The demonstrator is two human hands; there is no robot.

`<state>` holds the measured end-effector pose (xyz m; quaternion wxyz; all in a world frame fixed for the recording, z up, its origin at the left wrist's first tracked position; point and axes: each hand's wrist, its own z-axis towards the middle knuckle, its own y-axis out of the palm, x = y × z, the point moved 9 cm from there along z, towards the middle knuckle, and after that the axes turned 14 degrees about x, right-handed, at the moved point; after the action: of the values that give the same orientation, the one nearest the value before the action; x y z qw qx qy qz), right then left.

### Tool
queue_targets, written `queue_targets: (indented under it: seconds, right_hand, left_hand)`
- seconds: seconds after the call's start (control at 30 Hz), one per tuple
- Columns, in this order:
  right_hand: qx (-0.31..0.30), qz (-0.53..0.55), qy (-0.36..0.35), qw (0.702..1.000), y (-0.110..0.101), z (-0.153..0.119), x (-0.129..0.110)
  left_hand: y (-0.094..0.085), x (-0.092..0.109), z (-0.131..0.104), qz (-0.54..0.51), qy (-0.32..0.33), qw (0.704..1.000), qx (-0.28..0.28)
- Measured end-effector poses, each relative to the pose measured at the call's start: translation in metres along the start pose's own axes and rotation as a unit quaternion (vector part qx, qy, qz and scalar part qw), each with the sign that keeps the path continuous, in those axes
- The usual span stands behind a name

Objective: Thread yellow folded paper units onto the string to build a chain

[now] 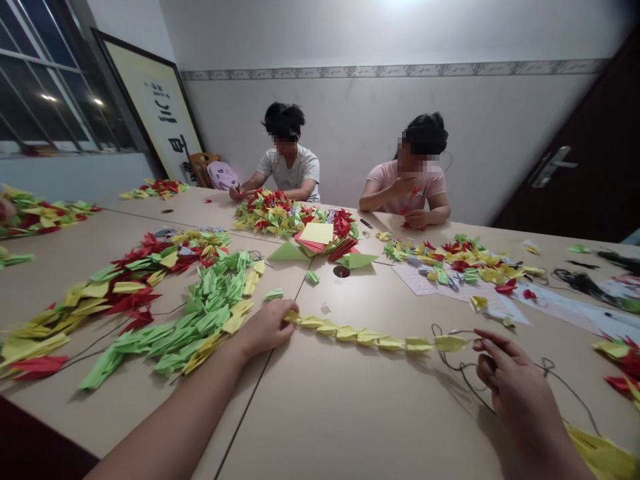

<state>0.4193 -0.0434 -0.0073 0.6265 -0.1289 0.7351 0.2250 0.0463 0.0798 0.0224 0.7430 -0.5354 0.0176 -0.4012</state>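
A string of yellow folded paper pieces stretches across the table between my hands. My left hand is closed on its left end. At the other end, my right hand pinches the dark cord just past the last yellow piece. Loose loops of the cord hang below and beside the right fingers. Left of my left hand lies a thick bunch of green strung paper pieces, with some yellow ones along its edge.
Beyond my hands are a mixed paper pile, square sheets and a table hole. Red and yellow strands lie left; more pieces lie right on printed sheets. Two people sit across the table.
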Motion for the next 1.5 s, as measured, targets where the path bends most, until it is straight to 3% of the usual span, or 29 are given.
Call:
queue_targets:
  seconds: [0.2, 0.83, 0.97, 1.07, 1.17, 1.3, 1.4, 1.5]
  right_hand:
    - [-0.009, -0.013, -0.016, 1.0, 0.001, 0.002, 0.001]
    - [0.0, -0.029, -0.021, 0.999, -0.002, 0.004, -0.003]
    - [0.0, -0.045, 0.002, 0.999, -0.001, 0.005, 0.001]
    - [0.006, -0.05, 0.001, 0.999, -0.001, 0.007, 0.003]
    - [0.003, -0.051, -0.006, 0.999, 0.0, 0.008, 0.005]
    - [-0.003, -0.059, -0.011, 0.998, 0.001, 0.009, 0.007]
    - [-0.009, -0.058, -0.015, 0.998, 0.002, 0.008, 0.007]
    - [-0.008, -0.058, -0.021, 0.998, 0.003, 0.008, 0.006]
  left_hand:
    - [0.003, 0.009, 0.0, -0.025, 0.041, 0.999, -0.021]
    - [0.008, 0.017, 0.001, -0.028, 0.05, 0.998, -0.029]
    - [0.0, 0.019, 0.002, -0.023, 0.048, 0.999, 0.002]
    - [-0.004, 0.033, 0.005, -0.025, 0.06, 0.997, 0.04]
    - [0.009, 0.059, 0.008, -0.027, 0.088, 0.995, 0.039]
    - [0.045, 0.098, 0.009, -0.027, 0.162, 0.986, -0.021]
    - [0.061, 0.104, 0.012, -0.04, 0.157, 0.986, -0.033]
    - [0.065, 0.099, 0.014, -0.065, 0.141, 0.988, -0.026]
